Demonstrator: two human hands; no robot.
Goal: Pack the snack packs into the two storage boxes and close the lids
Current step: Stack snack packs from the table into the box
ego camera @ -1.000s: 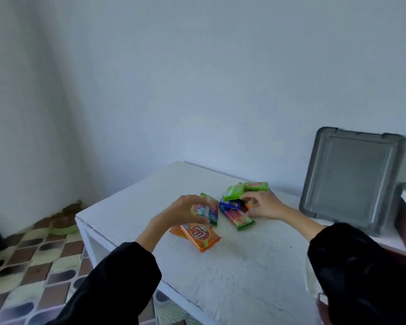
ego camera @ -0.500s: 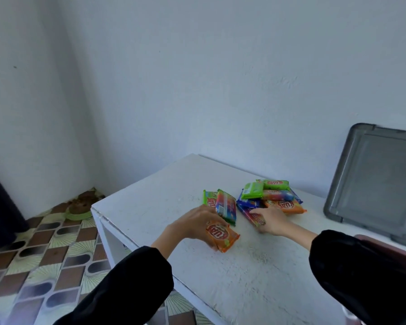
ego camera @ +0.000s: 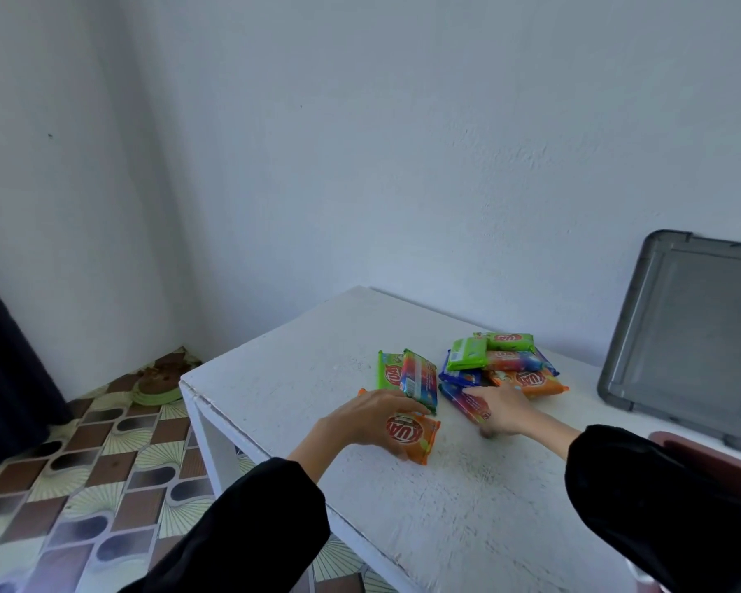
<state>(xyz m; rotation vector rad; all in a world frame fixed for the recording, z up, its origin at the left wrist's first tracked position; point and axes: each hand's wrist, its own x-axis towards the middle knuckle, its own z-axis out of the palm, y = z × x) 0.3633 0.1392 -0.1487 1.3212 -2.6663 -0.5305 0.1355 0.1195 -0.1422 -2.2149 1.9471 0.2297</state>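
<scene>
Snack packs (ego camera: 505, 365) lie in two loose clusters on white tabletop (ego camera: 300, 357); left hand (ego camera: 366, 419) curls round orange pack (ego camera: 416, 436), right hand (ego camera: 503, 410) lays straight fingers on striped pack (ego camera: 463, 402), probably gathering handfuls for packing

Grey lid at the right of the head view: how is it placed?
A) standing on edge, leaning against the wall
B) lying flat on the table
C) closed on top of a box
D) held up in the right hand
A: the grey lid stands on its lower edge on the white table and tilts back against the wall, its inner face turned toward the camera.
</scene>
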